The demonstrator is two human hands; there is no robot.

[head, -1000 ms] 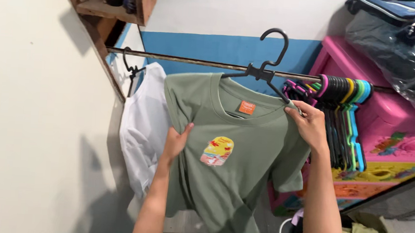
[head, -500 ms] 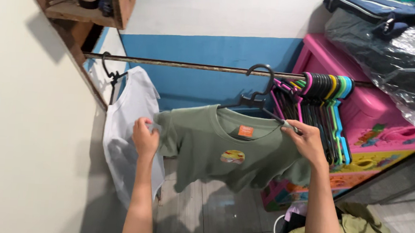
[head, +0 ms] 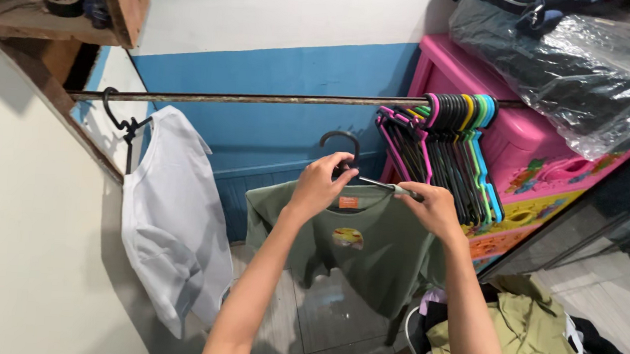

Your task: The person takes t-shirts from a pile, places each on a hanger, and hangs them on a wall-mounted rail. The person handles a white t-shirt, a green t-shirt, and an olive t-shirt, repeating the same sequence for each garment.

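Far right, a pink plastic drawer unit stands against the blue-and-white wall; its drawers are closed, so contents can't be told. On top lies a clear plastic bag w/ dark fabric inside. Near right, a heap of clothes — olive on top, dark pieces beside it.

The green t-shirt hangs on a black hanger, held below the metal rod, off it. Left hand — fingers curled round the hanger's neck at the collar, hook sticking up just above the fingertips. Right hand pinches the hanger's right arm at the shirt's shoulder, fingers narrow.

Left on the rod a white t-shirt hangs; right, a bunch of coloured empty hangers, near the right hand.
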